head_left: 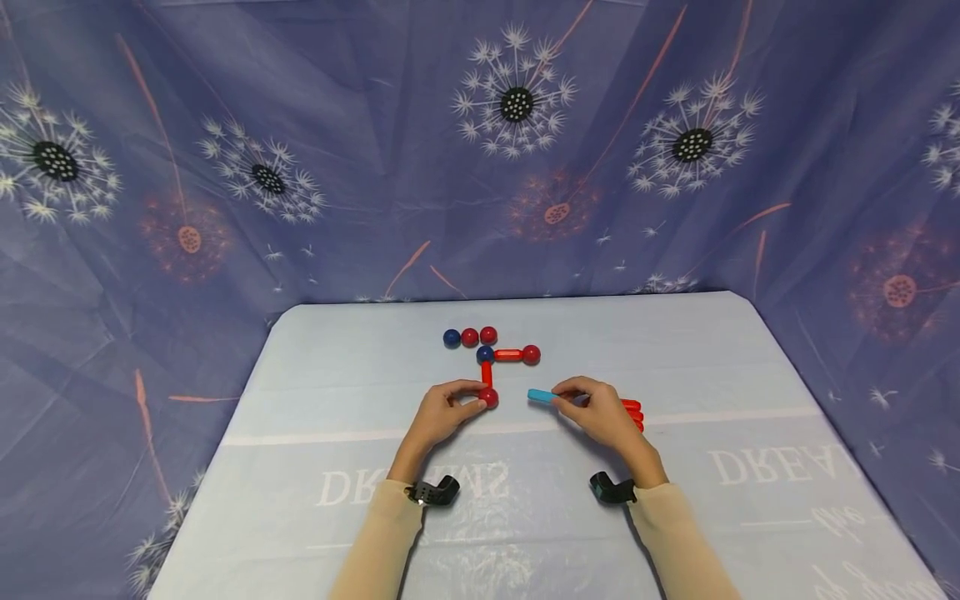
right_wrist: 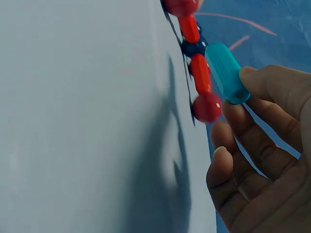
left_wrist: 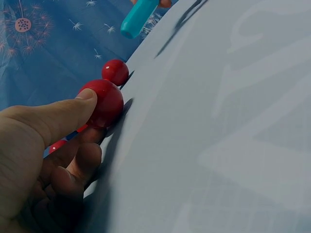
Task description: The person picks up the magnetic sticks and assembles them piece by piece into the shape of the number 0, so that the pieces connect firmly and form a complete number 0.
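My left hand (head_left: pixel 441 414) pinches a red ball (head_left: pixel 489 397) between thumb and fingers. This ball sits at the near end of a red rod (head_left: pixel 487 373), which joins a dark blue ball (head_left: pixel 485 355). From the blue ball another red rod (head_left: pixel 508 355) runs right to a second red ball (head_left: pixel 531 355). To the right, my right hand (head_left: pixel 596 410) pinches a light blue rod (head_left: pixel 542 396) by one end, its other end pointing left toward the held ball. The right wrist view shows the blue rod (right_wrist: pixel 226 73) between thumb and fingertips, apart from the joined pieces.
A loose dark blue ball (head_left: pixel 452 338) and two red balls (head_left: pixel 469 337) lie in a row behind the joined pieces. Several red rods (head_left: pixel 632 412) lie partly hidden beside my right hand. The white-covered table (head_left: pixel 337 358) meets a patterned curtain (head_left: pixel 420 167) at the back.
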Tool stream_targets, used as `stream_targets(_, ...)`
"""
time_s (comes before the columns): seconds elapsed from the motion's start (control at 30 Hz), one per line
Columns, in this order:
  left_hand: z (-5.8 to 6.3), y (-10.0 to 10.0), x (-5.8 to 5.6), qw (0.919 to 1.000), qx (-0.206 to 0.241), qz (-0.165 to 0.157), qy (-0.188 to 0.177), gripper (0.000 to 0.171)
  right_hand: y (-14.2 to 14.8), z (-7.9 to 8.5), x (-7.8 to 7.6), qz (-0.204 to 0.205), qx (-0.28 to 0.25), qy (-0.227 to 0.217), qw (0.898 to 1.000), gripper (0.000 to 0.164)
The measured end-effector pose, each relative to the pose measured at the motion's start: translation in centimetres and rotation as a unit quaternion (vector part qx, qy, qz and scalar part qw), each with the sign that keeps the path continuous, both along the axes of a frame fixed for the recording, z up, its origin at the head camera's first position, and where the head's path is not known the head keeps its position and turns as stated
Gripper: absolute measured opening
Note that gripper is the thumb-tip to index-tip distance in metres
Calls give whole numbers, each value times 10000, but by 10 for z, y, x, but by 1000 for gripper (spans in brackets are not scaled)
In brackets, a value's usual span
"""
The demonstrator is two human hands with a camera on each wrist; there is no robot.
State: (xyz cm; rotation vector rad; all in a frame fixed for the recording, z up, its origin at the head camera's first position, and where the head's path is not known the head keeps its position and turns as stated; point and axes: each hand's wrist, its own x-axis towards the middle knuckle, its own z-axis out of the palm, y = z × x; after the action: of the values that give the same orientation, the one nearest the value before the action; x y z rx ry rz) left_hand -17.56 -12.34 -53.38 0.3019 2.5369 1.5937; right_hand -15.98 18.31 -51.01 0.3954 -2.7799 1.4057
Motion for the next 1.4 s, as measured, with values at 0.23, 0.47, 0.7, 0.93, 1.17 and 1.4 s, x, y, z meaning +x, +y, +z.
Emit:
stream_targets(0.23,-1,1,1,10000,-51,52,-33,29,-15,-4,4,235,-152,-51,9996,10)
stream_targets(0.47,-1,1,1,9999,-38,88,-56,28,-24,-8,4,267,-150,-131,9994,9)
stream_targets(0.7,-1,1,1,10000,-3,61,-44,29,-31,-7,4,254,-165,-306,9991,10)
stream_targets(0.93,-1,1,1,10000,5,60,-11,29,-34,-7,1,301,-95,-247,9992,10)
stream_targets(1.17,0,2,1,10000,12,82,-24,28,-36,-10,-1,276,-75,-286,9992,9)
stream_targets(1.4,-1,2,0,10000,13,60,-54,29,-38,-10,-3,395,-154,-255,9988,13)
